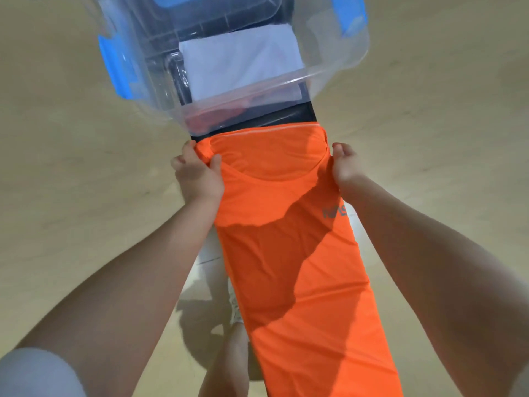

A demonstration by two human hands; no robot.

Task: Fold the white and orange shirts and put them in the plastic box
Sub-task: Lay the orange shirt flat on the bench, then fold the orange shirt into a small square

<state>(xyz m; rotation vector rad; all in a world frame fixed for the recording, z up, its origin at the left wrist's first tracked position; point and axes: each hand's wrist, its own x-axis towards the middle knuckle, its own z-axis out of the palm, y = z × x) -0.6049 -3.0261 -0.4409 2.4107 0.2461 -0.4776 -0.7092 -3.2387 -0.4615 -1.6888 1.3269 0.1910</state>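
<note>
With my left hand (197,173) and right hand (345,167) each keeping a pinching grip on the narrow orange shirt (292,239) at its collar end, just before the plastic box (229,93) holding the folded white shirt (240,61), I should keep both corners level and taut before folding it shorter.

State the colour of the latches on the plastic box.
Blue latches on the clear plastic box, head view.

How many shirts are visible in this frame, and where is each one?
2. The white shirt lies folded inside the clear plastic box. The orange shirt hangs lengthwise in front of the box, gripped at its top corners by the left hand and right hand. None others show.
</note>
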